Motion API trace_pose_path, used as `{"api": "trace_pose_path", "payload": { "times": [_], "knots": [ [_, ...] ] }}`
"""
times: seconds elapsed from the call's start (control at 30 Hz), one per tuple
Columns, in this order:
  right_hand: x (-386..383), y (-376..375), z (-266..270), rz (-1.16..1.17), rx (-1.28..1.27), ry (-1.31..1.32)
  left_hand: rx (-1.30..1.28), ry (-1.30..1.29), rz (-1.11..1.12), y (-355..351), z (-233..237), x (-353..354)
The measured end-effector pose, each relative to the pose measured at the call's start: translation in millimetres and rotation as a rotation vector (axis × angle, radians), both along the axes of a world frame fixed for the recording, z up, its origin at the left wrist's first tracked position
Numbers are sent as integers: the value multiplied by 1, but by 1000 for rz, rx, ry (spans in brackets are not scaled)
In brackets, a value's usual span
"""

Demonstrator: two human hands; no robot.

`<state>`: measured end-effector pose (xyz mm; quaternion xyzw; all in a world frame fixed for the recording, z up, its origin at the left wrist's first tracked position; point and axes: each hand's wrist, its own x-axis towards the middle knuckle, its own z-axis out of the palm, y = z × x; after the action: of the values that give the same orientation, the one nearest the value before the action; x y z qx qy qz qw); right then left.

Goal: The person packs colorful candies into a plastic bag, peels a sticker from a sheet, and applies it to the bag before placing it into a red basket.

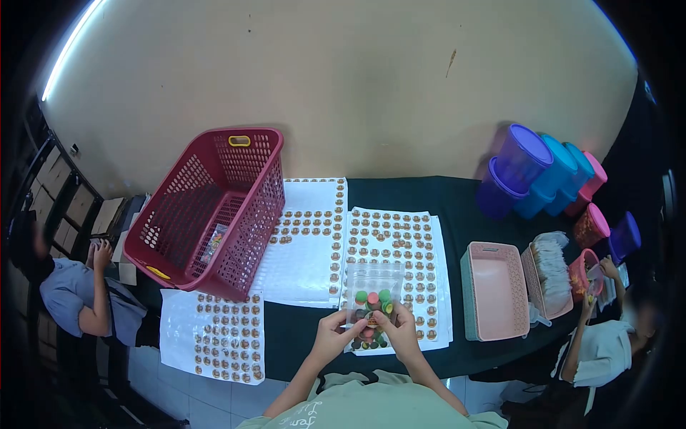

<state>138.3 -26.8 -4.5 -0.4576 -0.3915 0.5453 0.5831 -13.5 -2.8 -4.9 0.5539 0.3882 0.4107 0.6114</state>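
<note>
Between my two hands is a clear plastic bag (pixel 374 276) with green, pink and dark round pieces in it. My left hand (pixel 334 337) grips the bag's left side, and my right hand (pixel 401 333) has its right side. Both thumbs press near the middle of the bag, by a small round brown sticker (pixel 372 322). Under the bag lies a stack of white sheets (pixel 441 286) with rows of round brown stickers. More sticker sheets (pixel 307 268) lie to the left, one (pixel 179 322) at the front edge.
A maroon basket (pixel 246 207) holding a filled packet (pixel 214 243) stands left. On the right are a pink tray (pixel 496 293), a basket of clear bags (pixel 552 272) and coloured tubs (pixel 522 154). One person (pixel 93 293) is far left, another (pixel 607 343) far right.
</note>
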Motion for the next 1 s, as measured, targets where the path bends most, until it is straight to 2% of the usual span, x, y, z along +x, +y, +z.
{"api": "trace_pose_path", "payload": {
  "times": [0.23, 0.3, 0.43, 0.53, 0.6, 0.7, 0.8, 0.93, 1.0],
  "knots": [
    [0, -3, -14, 28, -36, -45, -48, -85, 47, 1, -1, -3],
    [2, -5, -15, 29, 1, -216, -91, -73, 49, -1, 2, -2],
    [-1, -6, -11, 18, -21, -219, -40, -36, 54, -2, -6, 0],
    [-10, -5, -6, -17, 14, -123, -6, 22, 33, -1, -8, -4],
    [-14, -7, 1, -1, -21, -36, -132, -88, 22, -2, 1, -4],
    [-5, -11, -8, 67, -6, -180, -46, 3, 15, -1, -5, -7],
    [-2, -12, 1, 79, -3, -223, -34, -24, 4, -1, -7, -7],
    [-4, -10, -4, 65, 20, -223, -74, -74, -8, -2, -2, -6],
    [-10, -8, 0, -13, 100, -186, -105, -68, 5, -3, 2, -6]
  ]
}}
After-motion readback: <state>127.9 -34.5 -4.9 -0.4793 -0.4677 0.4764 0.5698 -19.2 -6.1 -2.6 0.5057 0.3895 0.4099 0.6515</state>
